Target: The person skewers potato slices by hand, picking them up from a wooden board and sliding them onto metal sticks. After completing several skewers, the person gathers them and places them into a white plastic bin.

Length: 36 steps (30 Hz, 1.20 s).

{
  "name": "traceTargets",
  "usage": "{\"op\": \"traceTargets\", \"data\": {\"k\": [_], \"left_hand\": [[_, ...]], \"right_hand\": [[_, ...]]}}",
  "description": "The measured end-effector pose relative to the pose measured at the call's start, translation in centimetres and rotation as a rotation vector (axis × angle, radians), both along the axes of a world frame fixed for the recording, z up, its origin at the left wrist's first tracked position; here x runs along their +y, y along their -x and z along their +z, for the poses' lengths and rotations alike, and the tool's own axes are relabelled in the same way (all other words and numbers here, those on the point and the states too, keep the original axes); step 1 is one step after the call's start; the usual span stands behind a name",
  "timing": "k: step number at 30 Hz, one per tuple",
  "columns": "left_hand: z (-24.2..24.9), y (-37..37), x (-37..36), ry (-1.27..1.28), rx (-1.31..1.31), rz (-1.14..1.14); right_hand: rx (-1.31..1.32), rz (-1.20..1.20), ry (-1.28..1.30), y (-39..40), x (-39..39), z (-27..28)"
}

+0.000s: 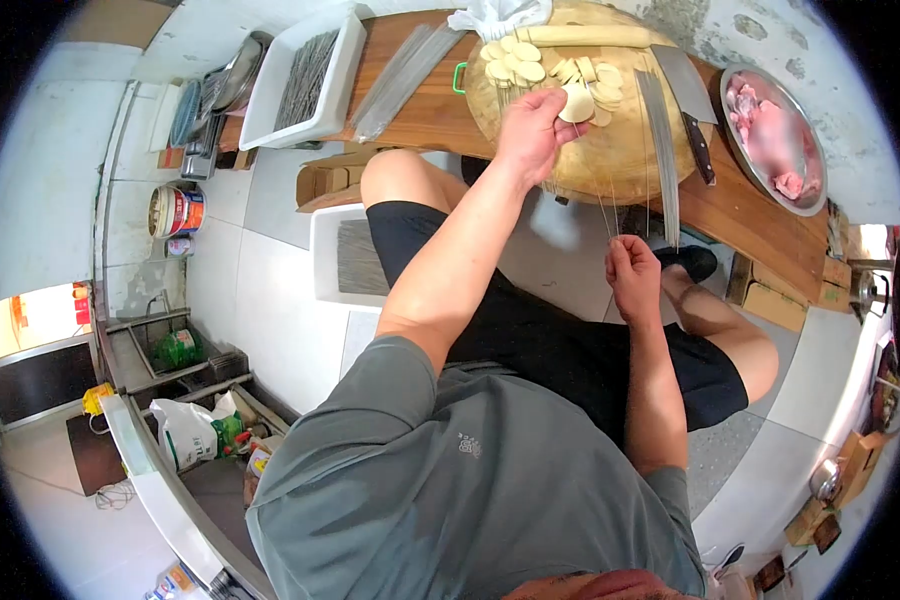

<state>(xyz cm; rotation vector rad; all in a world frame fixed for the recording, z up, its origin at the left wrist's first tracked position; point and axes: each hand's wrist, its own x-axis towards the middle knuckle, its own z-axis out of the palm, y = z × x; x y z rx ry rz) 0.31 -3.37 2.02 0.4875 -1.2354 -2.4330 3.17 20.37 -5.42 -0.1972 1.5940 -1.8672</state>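
My left hand (538,132) pinches a pale yellow round slice (576,103) over the front of the round wooden chopping board (625,175). My right hand (632,268) is closed below the board's edge on thin metal skewers (607,215), which point up towards the slice. Behind my left hand lies a pile of similar slices (511,62), with skewers sticking out below it. More loose slices (607,83) are heaped to its right. Along the board's back rests a long pale roll (590,37). A bundle of metal skewers (658,150) lies at the right, its ends overhanging the edge.
A cleaver (688,95) lies at the board's right side, beside a metal bowl of raw meat (775,135). White trays of skewers stand on the table (410,28) and on the floor by my left leg. Bagged skewers (407,80) lie left of the board.
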Motion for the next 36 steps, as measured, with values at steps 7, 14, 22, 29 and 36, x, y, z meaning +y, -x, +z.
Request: {"op": "traceTargets", "data": {"k": [7, 14, 22, 29, 36], "left_hand": [[0.3, -0.3, 0.7, -0.003, -0.08, -0.012], [-2.0, -0.7, 2.3, 0.005, -0.163, -0.047], [-3.2, -0.8, 4.3, -0.006, -0.273, -0.131], [-5.9, 0.8, 2.2, 0.477, -0.462, -0.193], [-4.9, 4.4, -4.7, 1.867, -0.664, 0.023]], "right_hand": [[0.028, 0.009, -0.079, 0.1, 0.0, 0.2], [0.0, 0.024, -0.074, 0.6, -0.3, 1.0], [-0.068, -0.026, -0.076, 1.0, -0.2, 0.9], [-0.118, -0.09, -0.088, 1.8, 0.7, 0.0], [-0.127, -0.133, -0.056, 2.5, 1.0, -1.3]]}}
